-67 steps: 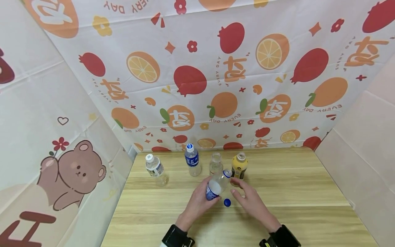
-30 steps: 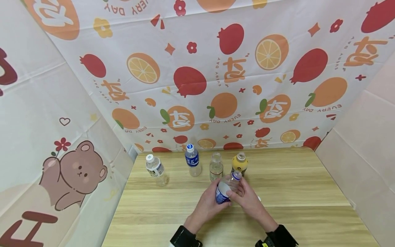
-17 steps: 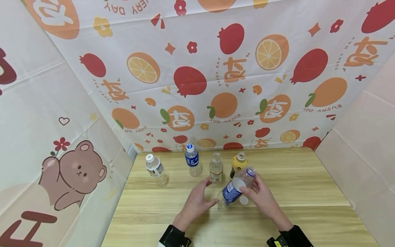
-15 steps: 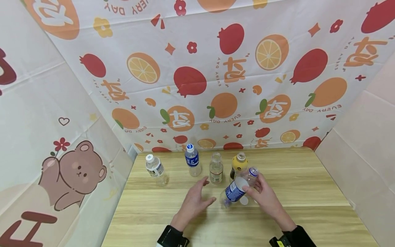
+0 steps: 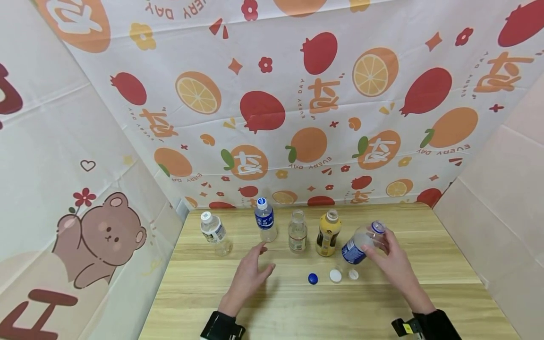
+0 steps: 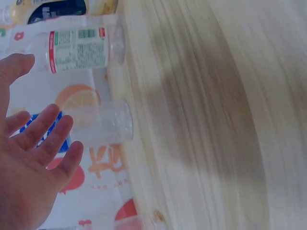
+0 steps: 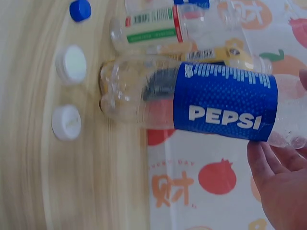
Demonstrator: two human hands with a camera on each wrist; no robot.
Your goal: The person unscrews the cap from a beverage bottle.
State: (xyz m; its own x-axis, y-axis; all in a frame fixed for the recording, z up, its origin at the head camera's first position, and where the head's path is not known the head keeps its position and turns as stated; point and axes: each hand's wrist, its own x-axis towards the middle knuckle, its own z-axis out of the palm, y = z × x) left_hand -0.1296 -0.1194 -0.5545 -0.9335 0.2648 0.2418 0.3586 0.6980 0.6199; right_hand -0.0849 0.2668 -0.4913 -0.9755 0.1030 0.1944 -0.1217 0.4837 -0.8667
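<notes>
Right hand (image 5: 393, 264) grips Pepsi bottle (image 7: 218, 100) up near its neck, likely the easier hold; left hand (image 5: 246, 277) loose, holding nothing.

Both the left grip (image 5: 246, 276) and the right grip (image 5: 395, 267) are bare; low in the frame, left of centre, a broad black wristband (image 5: 218, 326) wraps one wrist, a small dark fitting (image 5: 236, 332) on its inner edge; at lower right a matching black cuff (image 5: 438, 325) circles the other, its boxy dark module (image 5: 398, 327) marked with a small yellow patch (image 5: 408, 328).
</notes>
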